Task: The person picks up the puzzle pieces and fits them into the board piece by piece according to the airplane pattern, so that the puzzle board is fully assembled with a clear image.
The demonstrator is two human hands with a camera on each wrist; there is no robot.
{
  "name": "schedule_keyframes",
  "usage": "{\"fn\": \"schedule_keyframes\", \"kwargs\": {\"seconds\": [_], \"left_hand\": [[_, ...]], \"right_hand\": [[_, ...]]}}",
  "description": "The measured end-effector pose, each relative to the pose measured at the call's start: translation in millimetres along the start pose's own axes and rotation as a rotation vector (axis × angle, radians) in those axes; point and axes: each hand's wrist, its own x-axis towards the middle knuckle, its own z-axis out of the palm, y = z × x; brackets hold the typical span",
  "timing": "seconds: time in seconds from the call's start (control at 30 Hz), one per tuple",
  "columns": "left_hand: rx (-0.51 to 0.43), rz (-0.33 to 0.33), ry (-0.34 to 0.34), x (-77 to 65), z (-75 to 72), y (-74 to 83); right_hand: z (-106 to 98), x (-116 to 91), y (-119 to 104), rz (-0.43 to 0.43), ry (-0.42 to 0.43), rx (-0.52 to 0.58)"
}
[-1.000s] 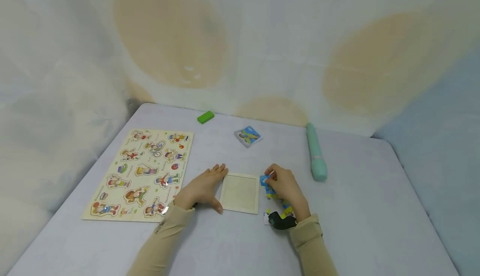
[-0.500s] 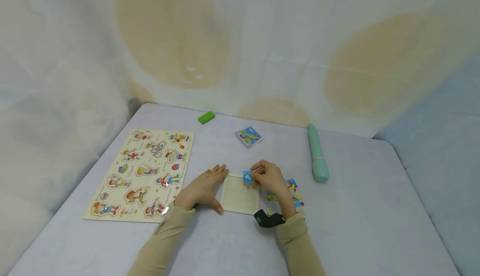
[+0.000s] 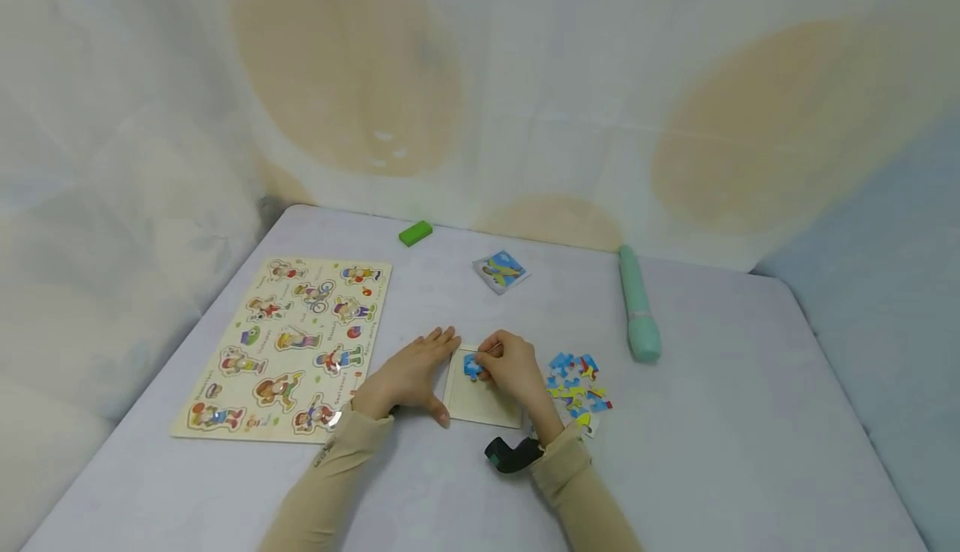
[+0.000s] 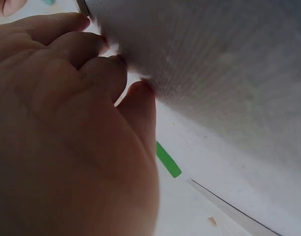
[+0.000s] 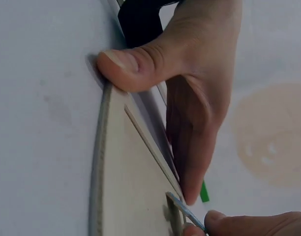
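Observation:
A small square wooden puzzle tray [image 3: 487,408] lies at the middle of the table. My left hand [image 3: 407,377] is spread along its left side, thumb touching the near corner and fingertips at the far corner. In the right wrist view, the thumb [image 5: 123,69] rests at the tray's edge. With thumb and fingers, my right hand [image 3: 516,371] pinches a blue jigsaw piece [image 3: 471,366] over the tray's far left corner. The piece is tilted in the right wrist view. Right of the tray lie several loose jigsaw pieces [image 3: 577,387], partly behind the right wrist.
A large wooden board with sports figures [image 3: 281,343] lies left of my left hand. Farther back are a green block [image 3: 416,233] and a small picture card [image 3: 501,272]. A mint-green tapered object [image 3: 637,306] lies at the right.
My right hand has lifted a blue jigsaw piece from the pile and carried it left over the tray's far left corner. My left hand has stayed at the tray's side.

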Motion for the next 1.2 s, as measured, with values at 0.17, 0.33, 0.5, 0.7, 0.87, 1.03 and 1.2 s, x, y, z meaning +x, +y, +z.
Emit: {"fn": "schedule_keyframes", "kwargs": {"seconds": [0.17, 0.33, 0.5, 0.7, 0.87, 1.03, 1.2], "left_hand": [[-0.006, -0.001, -0.005, 0.3, 1.1, 0.4], [-0.003, 0.009, 0.005, -0.6, 0.9, 0.9], [-0.009, 0.015, 0.007, -0.7, 0.3, 1.0], [0.008, 0.019, 0.008, -0.5, -0.4, 1.1], [0.017, 0.018, 0.015, -0.3, -1.5, 1.3], [0.009, 0.013, 0.015, -0.9, -2.0, 0.6], [0.002, 0.001, 0.008, -1.1, -0.4, 0.1]], "right_hand": [[7, -1, 0, -0.045, 0.006, -0.036], [11, -3, 1, -0.086, -0.003, -0.13], [15, -4, 1, -0.104, 0.031, -0.181], [18, -6, -1, -0.169, 0.093, -0.305], [22, -4, 1, -0.223, 0.137, -0.304], [20, 3, 10, -0.21, 0.061, -0.142], [6, 6, 13, -0.146, -0.068, -0.002]]}}
